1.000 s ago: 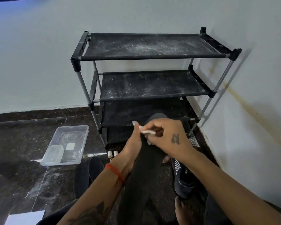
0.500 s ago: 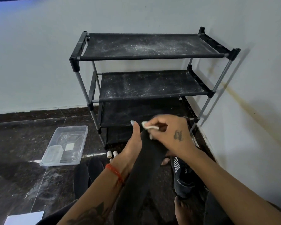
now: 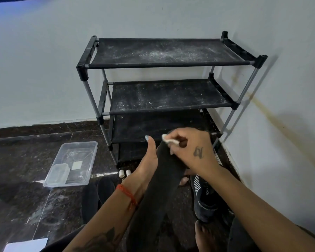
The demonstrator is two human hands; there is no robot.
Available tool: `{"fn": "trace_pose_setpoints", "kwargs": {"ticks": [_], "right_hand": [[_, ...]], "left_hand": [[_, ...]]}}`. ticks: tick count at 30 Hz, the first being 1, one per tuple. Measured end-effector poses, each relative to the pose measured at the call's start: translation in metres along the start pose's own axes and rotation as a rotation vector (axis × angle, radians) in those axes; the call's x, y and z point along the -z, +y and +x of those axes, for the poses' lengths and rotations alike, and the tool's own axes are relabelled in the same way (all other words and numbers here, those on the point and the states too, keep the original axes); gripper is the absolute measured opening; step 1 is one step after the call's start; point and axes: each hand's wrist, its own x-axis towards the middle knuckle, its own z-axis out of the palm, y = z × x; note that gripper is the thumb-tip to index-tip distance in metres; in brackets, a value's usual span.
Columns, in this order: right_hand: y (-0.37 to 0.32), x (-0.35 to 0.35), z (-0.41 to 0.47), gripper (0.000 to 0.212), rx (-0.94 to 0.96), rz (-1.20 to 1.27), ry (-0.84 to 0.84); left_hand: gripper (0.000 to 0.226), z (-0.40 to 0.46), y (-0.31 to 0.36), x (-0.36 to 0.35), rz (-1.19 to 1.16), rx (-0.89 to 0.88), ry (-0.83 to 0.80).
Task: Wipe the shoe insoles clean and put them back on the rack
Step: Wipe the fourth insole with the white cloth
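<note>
Up top, right hand (image 3: pixel 193 151) presses wipe (image 3: pixel 168 140) on left hand (image 3: pixel 147 164)-held insole (image 3: pixel 164 180).

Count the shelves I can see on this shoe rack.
4. The top shelf and the second shelf are dusty; the third shelf sits in shadow; the lowest shelf near the floor is partly hidden by the hands and insole.

Both forearms are stretched forward, pretty much converging in the middle. The left hand (image 3: pixel 147 161) is held thumb-up, cupped along the insole (image 3: pixel 158 193), while the right hand (image 3: pixel 190 149) is curled palm-down, with a small white wipe (image 3: pixel 168 140) pinched in its fingertips.
</note>
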Motion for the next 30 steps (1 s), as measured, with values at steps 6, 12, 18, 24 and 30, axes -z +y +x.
{"fn": "trace_pose_setpoints", "kwargs": {"ticks": [6, 12, 18, 24, 30], "right_hand": [[-0.004, 0.018, -0.003, 0.015, 0.018, 0.044, -0.548], [0.018, 0.017, 0.009, 0.017, 0.032, -0.211, 0.105], [-0.012, 0.002, -0.007, 0.02, 0.03, 0.13, -0.29], [0.008, 0.025, 0.004, 0.021, 0.091, -0.152, -0.499], [0.017, 0.013, 0.006, 0.022, 0.186, -0.201, 0.184]], "left_hand": [[0.075, 0.007, 0.005, 0.008, 0.004, -0.068, 0.042], [0.073, 0.01, -0.002, 0.003, 0.026, -0.014, 0.004], [0.085, 0.006, 0.002, 0.009, -0.013, 0.026, 0.025], [0.083, 0.008, 0.004, 0.011, -0.02, -0.011, 0.006], [0.096, 0.002, 0.004, 0.005, -0.034, 0.049, -0.114]]}}
